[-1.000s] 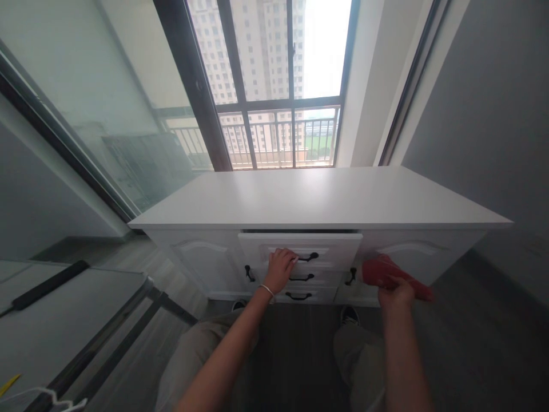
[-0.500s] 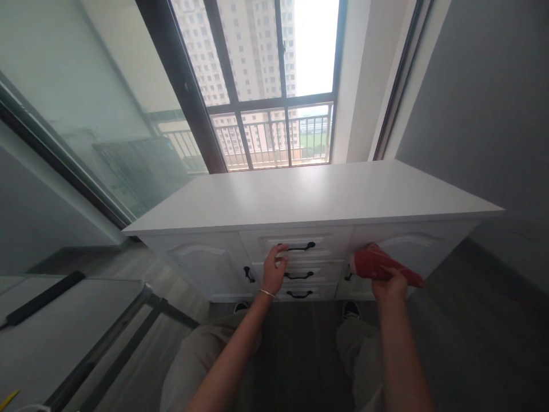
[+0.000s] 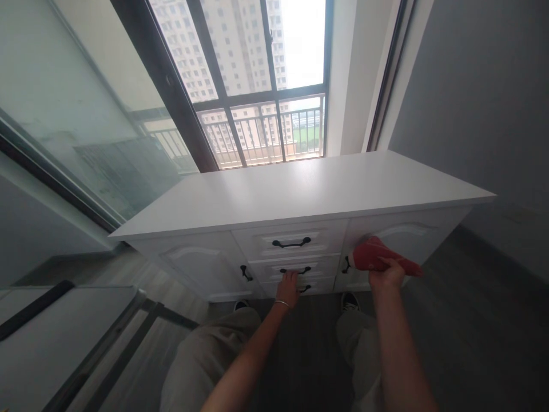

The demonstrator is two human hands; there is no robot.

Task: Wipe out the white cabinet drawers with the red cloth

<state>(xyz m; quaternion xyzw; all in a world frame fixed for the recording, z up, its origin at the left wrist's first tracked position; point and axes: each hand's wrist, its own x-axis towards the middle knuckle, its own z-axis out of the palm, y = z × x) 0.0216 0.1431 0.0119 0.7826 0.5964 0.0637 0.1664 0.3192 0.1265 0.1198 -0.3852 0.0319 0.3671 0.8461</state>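
Top drawer (image 3: 291, 240) sat flush, closed. Left hand (image 3: 288, 284) curled on middle drawer handle (image 3: 295, 270), drawer not yet pulled. Right hand (image 3: 386, 276) gripped red cloth (image 3: 373, 256) near right door (image 3: 407, 240).

— Open above the white cabinet top (image 3: 300, 191)?
— Bare and wide, reachable from the front; window frame (image 3: 240, 103) behind, grey wall (image 3: 472, 86) closing the right.
— Below?
— Closed drawer fronts (image 3: 291, 243), black handles (image 3: 291, 244) jutting out; open floor (image 3: 472, 320) to the right.

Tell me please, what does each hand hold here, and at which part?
The right hand holds a red cloth at its near edge. The left hand is at the middle drawer's black handle; whether it grips it cannot be told.
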